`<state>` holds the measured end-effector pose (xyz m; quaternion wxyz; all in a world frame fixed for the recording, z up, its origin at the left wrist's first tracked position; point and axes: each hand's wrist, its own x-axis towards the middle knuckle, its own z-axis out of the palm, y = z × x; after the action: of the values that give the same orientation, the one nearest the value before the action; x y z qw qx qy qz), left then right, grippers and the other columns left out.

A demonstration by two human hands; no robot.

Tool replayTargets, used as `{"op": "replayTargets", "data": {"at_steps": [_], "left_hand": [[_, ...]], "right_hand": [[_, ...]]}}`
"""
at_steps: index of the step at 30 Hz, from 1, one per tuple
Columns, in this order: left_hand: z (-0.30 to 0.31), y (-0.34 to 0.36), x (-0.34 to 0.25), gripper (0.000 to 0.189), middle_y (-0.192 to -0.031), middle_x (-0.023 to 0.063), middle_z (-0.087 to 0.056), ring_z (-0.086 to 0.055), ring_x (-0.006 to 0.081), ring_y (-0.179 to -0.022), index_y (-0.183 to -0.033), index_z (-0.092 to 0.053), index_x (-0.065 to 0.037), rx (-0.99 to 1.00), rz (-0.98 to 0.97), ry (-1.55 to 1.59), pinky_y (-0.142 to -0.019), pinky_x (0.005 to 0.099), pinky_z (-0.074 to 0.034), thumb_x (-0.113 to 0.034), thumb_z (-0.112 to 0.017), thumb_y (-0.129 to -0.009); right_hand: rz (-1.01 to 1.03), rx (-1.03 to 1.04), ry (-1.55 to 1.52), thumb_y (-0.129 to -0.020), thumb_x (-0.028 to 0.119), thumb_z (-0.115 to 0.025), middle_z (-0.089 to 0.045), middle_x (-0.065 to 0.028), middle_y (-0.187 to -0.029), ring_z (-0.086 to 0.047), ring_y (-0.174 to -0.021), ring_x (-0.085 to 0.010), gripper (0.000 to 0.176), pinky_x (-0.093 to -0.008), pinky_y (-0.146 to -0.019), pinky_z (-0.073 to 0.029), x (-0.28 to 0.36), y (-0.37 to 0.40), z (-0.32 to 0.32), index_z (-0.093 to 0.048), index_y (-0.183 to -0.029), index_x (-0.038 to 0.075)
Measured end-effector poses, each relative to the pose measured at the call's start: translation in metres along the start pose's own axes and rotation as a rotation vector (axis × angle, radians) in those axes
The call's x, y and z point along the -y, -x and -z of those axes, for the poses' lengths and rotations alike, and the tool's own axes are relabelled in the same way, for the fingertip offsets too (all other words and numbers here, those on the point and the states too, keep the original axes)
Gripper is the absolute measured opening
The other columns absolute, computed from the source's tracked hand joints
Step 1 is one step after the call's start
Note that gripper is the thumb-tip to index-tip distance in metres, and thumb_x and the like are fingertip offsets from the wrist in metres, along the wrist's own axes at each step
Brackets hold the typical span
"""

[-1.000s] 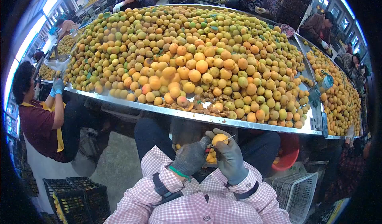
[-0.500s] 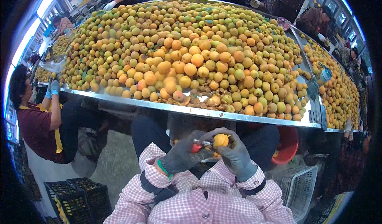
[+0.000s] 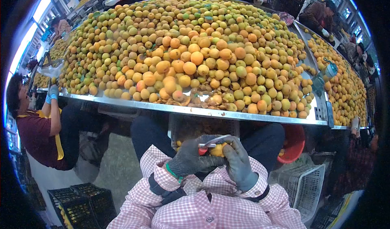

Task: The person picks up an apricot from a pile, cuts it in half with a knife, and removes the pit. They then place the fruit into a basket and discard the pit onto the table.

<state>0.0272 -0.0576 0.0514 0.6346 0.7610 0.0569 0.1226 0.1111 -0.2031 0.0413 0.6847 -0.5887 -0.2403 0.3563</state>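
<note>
My left hand (image 3: 189, 158), in a dark grey glove with a green cuff edge, is closed round a small tool (image 3: 206, 146) with a red part and a metal end. Facing it, my right hand (image 3: 240, 164), also gloved in grey, grips a yellow-orange fruit (image 3: 218, 149). The metal end of the tool touches or nearly touches the fruit. Both hands are close together above my lap, below the table's metal edge (image 3: 191, 110). Fingers hide part of the fruit and of the tool's handle.
Heaped yellow-orange fruit (image 3: 162, 66) covers the table. A red tub (image 3: 293, 145) and a pale crate (image 3: 308, 188) stand at right, black crates (image 3: 83, 204) at lower left. A co-worker (image 3: 38, 127) sits at left; others are across the table. A bottle (image 3: 330, 71) lies at right.
My hands have come closer together, and the tool's metal end is now at the fruit, which is more hidden. The view has shifted slightly.
</note>
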Motion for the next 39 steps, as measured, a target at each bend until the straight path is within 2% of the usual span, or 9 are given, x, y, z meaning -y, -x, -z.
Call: {"op": "replayTargets", "data": {"at_steps": [10, 15, 19, 21, 23, 28, 30, 34, 39], "left_hand": [[0.004, -0.002, 0.023, 0.064, -0.105, 0.0101, -0.062, -0.059, 0.0177, -0.096, -0.118, -0.053, -0.003, -0.167, 0.077, 0.056, -0.09, 0.0327, -0.046, -0.027, -0.081, -0.066], [0.003, 0.01, 0.038, 0.043, -0.09, 0.004, -0.054, -0.053, 0.0113, -0.059, -0.111, -0.053, -0.006, -0.35, 0.296, 0.816, -0.052, 0.024, -0.048, -0.004, -0.069, -0.071], [0.015, 0.009, 0.037, 0.046, -0.076, 0.0055, -0.058, -0.046, 0.0108, -0.045, -0.113, -0.048, -0.007, -0.186, 0.371, 0.96, -0.038, 0.0218, -0.034, -0.024, -0.068, -0.076], [0.018, -0.002, 0.049, 0.048, -0.079, 0.0071, -0.06, -0.053, 0.0162, -0.053, -0.114, -0.049, -0.006, -0.136, 0.452, 0.715, -0.047, 0.026, -0.043, -0.028, -0.07, -0.076], [0.014, -0.017, 0.055, 0.055, -0.09, 0.0092, -0.062, -0.061, 0.0224, -0.071, -0.117, -0.049, -0.005, 0.0, 0.023, -0.106, -0.066, 0.0328, -0.05, -0.029, -0.073, -0.074], [0.017, -0.016, 0.05, 0.068, -0.115, 0.0174, -0.056, -0.059, 0.0241, -0.096, -0.134, -0.037, -0.009, 0.145, 0.43, -0.488, -0.086, 0.0342, -0.045, -0.028, -0.07, -0.078], [0.015, -0.016, 0.042, 0.048, -0.087, 0.0099, -0.063, -0.061, 0.0186, -0.073, -0.117, -0.051, -0.003, -0.177, 0.046, -0.257, -0.067, 0.0324, -0.05, -0.024, -0.07, -0.079], [0.024, -0.022, 0.005, 0.017, -0.062, 0.0039, -0.052, -0.049, 0.0112, -0.047, -0.086, -0.056, -0.001, -0.055, 0.387, 0.512, -0.041, 0.0252, -0.037, -0.015, -0.065, -0.082], [0.022, -0.016, 0.02, 0.019, -0.066, 0.0069, -0.055, -0.054, 0.0156, -0.053, -0.095, -0.054, 0.0, -0.009, 0.346, 0.836, -0.047, 0.0292, -0.044, -0.013, -0.062, -0.084]], "right_hand": [[-0.281, 0.038, -0.518, -0.087, 0.0, -0.051, -0.048, -0.017, -0.115, -0.056, -0.092, -0.0258, 0.028, -0.0343, -0.08, -0.05, 0.007, -0.005, -0.005, -0.048, -0.115, -0.002], [-0.239, 0.232, -0.828, -0.09, 0.008, -0.051, -0.051, -0.0178, -0.116, -0.057, -0.095, -0.0261, 0.033, -0.0331, -0.075, -0.049, -0.003, -0.012, 0.007, -0.045, -0.122, 0.002], [-0.272, 0.054, -0.809, -0.093, 0.014, -0.045, -0.058, -0.0155, -0.105, -0.057, -0.085, -0.0224, 0.029, -0.0295, -0.069, -0.047, -0.01, -0.014, 0.029, -0.048, -0.119, 0.001], [-0.36, 0.01, -0.493, -0.093, 0.014, -0.045, -0.06, -0.0122, -0.095, -0.057, -0.075, -0.0175, 0.028, -0.0265, -0.064, -0.046, -0.011, -0.016, 0.034, -0.049, -0.117, -0.001], [-0.365, -0.054, -0.422, -0.092, 0.015, -0.047, -0.06, -0.0105, -0.092, -0.057, -0.071, -0.014, 0.03, -0.0232, -0.059, -0.046, -0.005, -0.017, 0.028, -0.048, -0.117, -0.001], [-0.419, -0.146, -0.3, -0.091, 0.017, -0.05, -0.061, -0.0079, -0.09, -0.057, -0.066, -0.0101, 0.032, -0.0201, -0.055, -0.046, -0.01, -0.019, 0.033, -0.047, -0.117, -0.001], [-0.532, -0.001, -0.358, -0.092, 0.021, -0.05, -0.061, -0.007, -0.093, -0.058, -0.065, -0.0099, 0.032, -0.0198, -0.054, -0.046, -0.018, -0.019, 0.034, -0.048, -0.117, 0.001], [-0.739, 0.241, -0.537, -0.095, 0.03, -0.042, -0.061, -0.0076, -0.098, -0.06, -0.072, -0.0109, 0.035, -0.0191, -0.055, -0.046, -0.02, -0.015, 0.009, -0.048, -0.119, 0.004], [-0.854, 0.383, -0.855, -0.096, 0.033, -0.041, -0.061, -0.0066, -0.098, -0.059, -0.075, -0.0102, 0.036, -0.0196, -0.055, -0.045, -0.029, -0.01, -0.002, -0.05, -0.115, 0.004]]}}
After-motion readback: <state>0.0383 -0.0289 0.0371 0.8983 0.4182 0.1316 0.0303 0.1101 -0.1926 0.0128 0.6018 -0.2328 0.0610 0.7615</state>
